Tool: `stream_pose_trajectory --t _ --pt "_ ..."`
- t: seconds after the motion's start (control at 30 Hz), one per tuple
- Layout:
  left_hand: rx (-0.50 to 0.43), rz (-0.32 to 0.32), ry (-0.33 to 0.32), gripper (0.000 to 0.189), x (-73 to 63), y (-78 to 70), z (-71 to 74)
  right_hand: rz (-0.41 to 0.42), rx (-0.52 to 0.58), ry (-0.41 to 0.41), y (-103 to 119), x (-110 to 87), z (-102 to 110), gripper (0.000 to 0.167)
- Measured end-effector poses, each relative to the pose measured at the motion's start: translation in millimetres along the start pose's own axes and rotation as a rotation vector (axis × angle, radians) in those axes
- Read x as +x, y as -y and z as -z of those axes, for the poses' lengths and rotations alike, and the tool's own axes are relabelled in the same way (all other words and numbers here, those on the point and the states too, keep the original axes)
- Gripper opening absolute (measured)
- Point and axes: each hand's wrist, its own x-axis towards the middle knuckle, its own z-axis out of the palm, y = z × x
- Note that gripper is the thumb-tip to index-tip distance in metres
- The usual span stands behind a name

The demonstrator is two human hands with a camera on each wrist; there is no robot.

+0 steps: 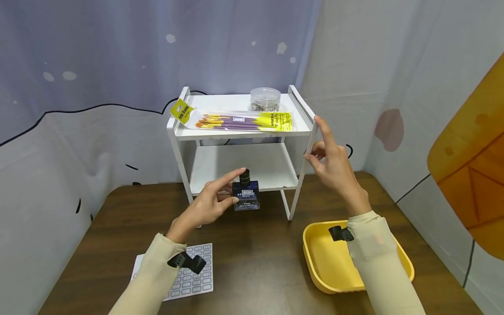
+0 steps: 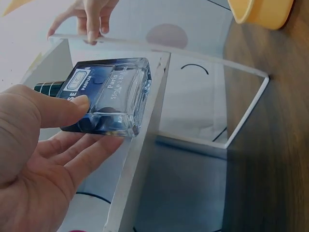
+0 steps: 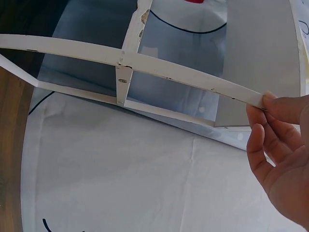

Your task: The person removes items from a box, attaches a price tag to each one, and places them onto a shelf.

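Note:
A dark blue glass perfume bottle [image 1: 246,196] with a black cap is pinched in my left hand [image 1: 210,199], thumb on its front and a finger over the cap. It is upright at the front edge of the lower shelf [image 1: 244,164] of a white two-tier rack. In the left wrist view the bottle [image 2: 108,96] shows a white label sticker. My right hand [image 1: 332,159] pinches the rack's right front post [image 1: 302,175] between thumb and fingers, just below the top shelf; the right wrist view shows the thumb on the post [image 3: 193,82].
On the top shelf [image 1: 220,101] lie a pack of artist brushes [image 1: 244,121] and a clear round jar [image 1: 265,99]. A yellow tray [image 1: 327,284] stands on the table at the right, under my right forearm. A sheet of label stickers [image 1: 197,280] lies at the left, partly beneath my left sleeve.

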Motion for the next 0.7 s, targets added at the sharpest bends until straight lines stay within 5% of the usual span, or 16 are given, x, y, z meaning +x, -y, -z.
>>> stream_pose_trajectory --t 0.4,0.7 --pt "0.064 -0.008 -0.045 0.074 21.2 13.3 3.5 0.022 0.01 -0.016 -3.9 -0.2 -3.3 0.089" --pt "0.065 -0.021 -0.036 0.075 29.4 7.6 9.7 0.026 0.01 -0.021 -2.8 -0.7 -2.8 0.09"
